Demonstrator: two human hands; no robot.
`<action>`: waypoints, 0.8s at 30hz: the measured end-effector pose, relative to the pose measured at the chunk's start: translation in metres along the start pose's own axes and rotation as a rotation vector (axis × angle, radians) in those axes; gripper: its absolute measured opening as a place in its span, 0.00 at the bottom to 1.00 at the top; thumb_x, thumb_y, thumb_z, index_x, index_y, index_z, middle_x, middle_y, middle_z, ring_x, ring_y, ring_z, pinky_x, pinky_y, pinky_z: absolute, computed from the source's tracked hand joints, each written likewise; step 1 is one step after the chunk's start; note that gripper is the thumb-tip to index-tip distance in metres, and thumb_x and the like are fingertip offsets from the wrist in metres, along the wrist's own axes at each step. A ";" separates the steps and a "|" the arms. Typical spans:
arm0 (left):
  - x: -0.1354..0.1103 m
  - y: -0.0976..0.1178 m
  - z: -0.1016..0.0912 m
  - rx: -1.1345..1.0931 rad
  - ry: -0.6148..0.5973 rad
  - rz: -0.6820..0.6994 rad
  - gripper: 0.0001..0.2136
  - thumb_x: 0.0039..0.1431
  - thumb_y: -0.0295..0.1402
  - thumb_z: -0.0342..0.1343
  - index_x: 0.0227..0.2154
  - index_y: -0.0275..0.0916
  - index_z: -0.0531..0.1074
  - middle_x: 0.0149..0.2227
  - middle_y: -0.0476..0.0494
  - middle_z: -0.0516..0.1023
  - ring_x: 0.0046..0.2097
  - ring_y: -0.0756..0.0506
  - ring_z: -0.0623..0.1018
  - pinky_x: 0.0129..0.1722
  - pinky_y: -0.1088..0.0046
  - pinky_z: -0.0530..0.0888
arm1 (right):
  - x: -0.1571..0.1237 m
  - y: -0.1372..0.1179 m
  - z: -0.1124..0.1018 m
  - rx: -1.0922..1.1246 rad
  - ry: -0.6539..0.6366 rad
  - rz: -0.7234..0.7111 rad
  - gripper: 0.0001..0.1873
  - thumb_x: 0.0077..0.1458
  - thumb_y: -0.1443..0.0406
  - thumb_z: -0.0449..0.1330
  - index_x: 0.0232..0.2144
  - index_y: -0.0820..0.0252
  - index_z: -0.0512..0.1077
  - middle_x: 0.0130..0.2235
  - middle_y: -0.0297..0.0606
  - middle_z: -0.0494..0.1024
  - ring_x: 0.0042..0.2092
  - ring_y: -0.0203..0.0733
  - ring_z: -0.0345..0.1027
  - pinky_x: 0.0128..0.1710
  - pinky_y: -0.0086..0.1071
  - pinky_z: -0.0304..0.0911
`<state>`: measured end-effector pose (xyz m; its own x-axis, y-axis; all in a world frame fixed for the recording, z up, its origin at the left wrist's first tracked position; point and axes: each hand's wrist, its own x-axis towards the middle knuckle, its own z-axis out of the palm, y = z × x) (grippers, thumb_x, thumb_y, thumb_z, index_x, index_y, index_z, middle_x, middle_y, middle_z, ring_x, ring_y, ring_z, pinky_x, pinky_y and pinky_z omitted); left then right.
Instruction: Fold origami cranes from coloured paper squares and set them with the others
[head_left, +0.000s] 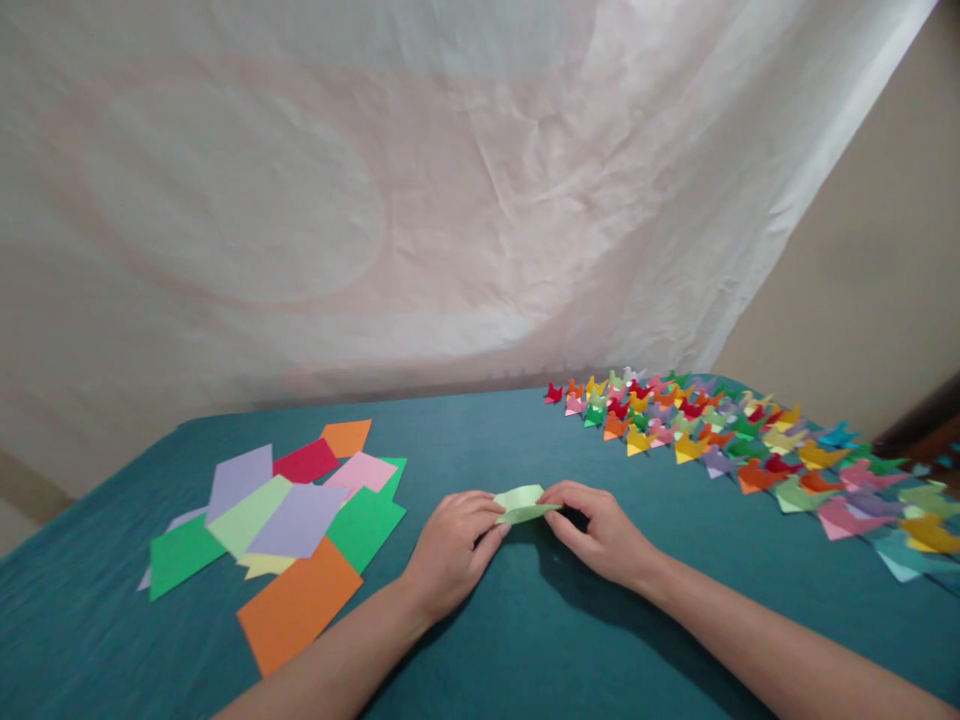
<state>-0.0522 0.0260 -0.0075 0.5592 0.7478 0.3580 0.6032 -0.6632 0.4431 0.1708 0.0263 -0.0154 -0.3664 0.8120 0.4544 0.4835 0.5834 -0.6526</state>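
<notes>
Between my two hands is a small piece of light green paper [520, 503], partly folded, with creases across it. My left hand [459, 545] pinches its left end between thumb and fingers. At the other end, the thumb and fingertips of my right hand [596, 530] close on the paper's right corner. The paper is held just above the teal tablecloth [480, 650]. My fingertips hide both of its ends.
Loose coloured paper sheets [296, 520] lie overlapping on the left. Rows of small folded paper birds [686, 448] in many colours stand along the right side. Behind the table hangs a pale cloth [450, 200].
</notes>
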 end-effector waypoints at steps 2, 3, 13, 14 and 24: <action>0.000 0.000 0.000 -0.008 0.011 -0.019 0.11 0.64 0.33 0.46 0.38 0.41 0.74 0.41 0.46 0.77 0.46 0.45 0.73 0.50 0.64 0.66 | 0.000 0.001 -0.001 -0.044 -0.001 0.023 0.08 0.56 0.67 0.53 0.32 0.60 0.72 0.31 0.38 0.75 0.34 0.39 0.68 0.37 0.32 0.63; 0.001 0.001 0.000 -0.011 0.017 -0.029 0.11 0.64 0.33 0.45 0.37 0.41 0.74 0.40 0.46 0.77 0.45 0.45 0.73 0.49 0.64 0.66 | 0.000 0.002 -0.001 -0.069 0.000 0.039 0.08 0.56 0.66 0.53 0.31 0.60 0.72 0.29 0.37 0.74 0.32 0.39 0.67 0.35 0.32 0.62; 0.003 0.005 -0.005 0.007 -0.006 -0.112 0.14 0.64 0.35 0.44 0.27 0.39 0.71 0.32 0.46 0.75 0.38 0.46 0.72 0.41 0.69 0.66 | 0.001 0.005 0.001 -0.115 -0.024 0.153 0.18 0.60 0.59 0.48 0.22 0.60 0.67 0.21 0.32 0.67 0.25 0.36 0.60 0.27 0.28 0.55; 0.003 0.005 -0.005 0.007 -0.004 -0.121 0.14 0.64 0.35 0.45 0.27 0.39 0.72 0.32 0.47 0.75 0.38 0.46 0.72 0.41 0.69 0.66 | 0.001 0.006 0.002 -0.117 -0.023 0.159 0.18 0.60 0.59 0.49 0.22 0.60 0.67 0.21 0.31 0.67 0.25 0.36 0.60 0.27 0.28 0.55; 0.003 0.001 -0.003 0.042 0.112 -0.156 0.12 0.64 0.36 0.44 0.43 0.38 0.69 0.43 0.42 0.73 0.46 0.44 0.72 0.45 0.65 0.68 | 0.006 0.013 0.007 -0.149 -0.022 0.223 0.14 0.58 0.61 0.50 0.22 0.59 0.62 0.21 0.30 0.64 0.25 0.35 0.57 0.26 0.27 0.51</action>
<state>-0.0511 0.0279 -0.0033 0.3915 0.8390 0.3779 0.7023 -0.5378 0.4664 0.1691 0.0388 -0.0257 -0.2539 0.9211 0.2951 0.6652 0.3878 -0.6381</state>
